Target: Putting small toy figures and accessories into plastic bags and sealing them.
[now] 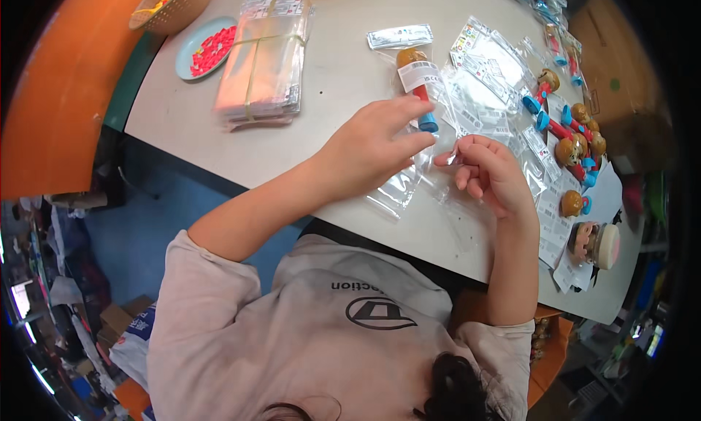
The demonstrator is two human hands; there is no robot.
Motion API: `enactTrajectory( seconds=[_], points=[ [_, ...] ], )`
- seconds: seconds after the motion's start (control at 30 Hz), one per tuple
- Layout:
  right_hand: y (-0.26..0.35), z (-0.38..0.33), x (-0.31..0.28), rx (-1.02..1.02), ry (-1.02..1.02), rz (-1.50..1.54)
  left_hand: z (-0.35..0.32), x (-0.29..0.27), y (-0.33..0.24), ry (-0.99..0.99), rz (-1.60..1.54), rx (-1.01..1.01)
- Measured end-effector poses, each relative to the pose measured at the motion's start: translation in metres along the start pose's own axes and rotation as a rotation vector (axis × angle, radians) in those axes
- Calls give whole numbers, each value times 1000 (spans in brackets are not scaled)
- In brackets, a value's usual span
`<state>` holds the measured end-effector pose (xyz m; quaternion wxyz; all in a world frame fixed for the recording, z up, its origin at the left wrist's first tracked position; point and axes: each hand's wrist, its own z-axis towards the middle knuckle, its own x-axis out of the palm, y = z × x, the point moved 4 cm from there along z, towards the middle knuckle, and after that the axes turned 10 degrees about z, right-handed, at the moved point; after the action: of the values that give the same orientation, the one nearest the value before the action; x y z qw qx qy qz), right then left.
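A small toy (428, 123) with a round brown head, a red handle and a blue end lies inside a clear plastic bag in front of me. A white printed label (420, 75) crosses it just below the head. My left hand (369, 147) reaches over the bag from the left. Its thumb and fingers are apart on either side of the toy's blue end; whether they press on it is hard to see. Close by on the right, my right hand (493, 174) has its fingers curled in a pinch at the edge of the clear bag (447, 178).
Bundled flat clear bags (263, 70) lie at left, beside a plate of red pieces (184, 58) and a basket (177, 16). Loose printed bags (489, 63) spread right of the toy. Several similar toys (558, 129) and a jar (606, 246) sit at the right edge.
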<state>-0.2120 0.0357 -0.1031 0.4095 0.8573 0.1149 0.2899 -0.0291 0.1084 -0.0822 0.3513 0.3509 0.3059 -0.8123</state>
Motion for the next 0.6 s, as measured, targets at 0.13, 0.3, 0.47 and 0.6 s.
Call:
enactTrajectory(
  seconds=[0.13, 0.3, 0.47, 0.6],
  points=[
    [-3, 2, -3, -8, 26, -10, -9, 5, 4, -52, 37, 80],
    [4, -1, -7, -45, -12, -284, -20, -7, 12, 23, -109, -149],
    [12, -8, 3, -442, -152, -767, -24, -12, 16, -26, -177, -185],
    [14, -13, 28, -622, -160, -844, -26, -8, 20, -4, -258, -251]
  ],
)
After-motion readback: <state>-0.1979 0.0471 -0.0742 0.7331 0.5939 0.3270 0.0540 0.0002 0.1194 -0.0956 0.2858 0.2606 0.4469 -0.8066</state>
